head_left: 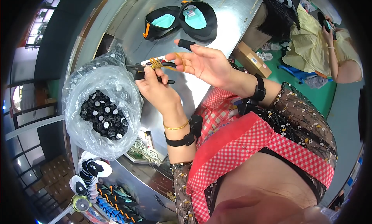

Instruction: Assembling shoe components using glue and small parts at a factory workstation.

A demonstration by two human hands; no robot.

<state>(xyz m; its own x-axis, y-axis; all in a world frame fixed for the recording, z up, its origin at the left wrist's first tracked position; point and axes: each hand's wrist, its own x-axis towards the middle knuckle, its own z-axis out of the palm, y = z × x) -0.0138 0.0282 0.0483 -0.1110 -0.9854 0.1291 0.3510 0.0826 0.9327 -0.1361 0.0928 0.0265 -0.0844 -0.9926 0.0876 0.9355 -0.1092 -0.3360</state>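
Observation:
My left hand point(161, 93) is closed around a metal-tipped hand tool point(169, 64) with two black handles, its kind unclear. A yellow rubber band point(155, 63) is wound in several turns around it. One strand of the band runs to my right hand point(211, 65) and loops across its partly spread fingers. A black finger cot point(186, 44) covers one right fingertip. Behind the tool lies a small white-and-red item, mostly hidden. On the metal table beyond are two black shoes point(198, 24) with turquoise insoles and orange tabs.
Left of my hands stands an opened clear plastic bag point(73, 119) of small black-and-white pieces. Tangled pale cord point(141, 151) lies in a tray near it. Several dark shoes sit lower left. A cardboard box point(254, 60) is beyond my right arm; another person point(345, 57) works at far right.

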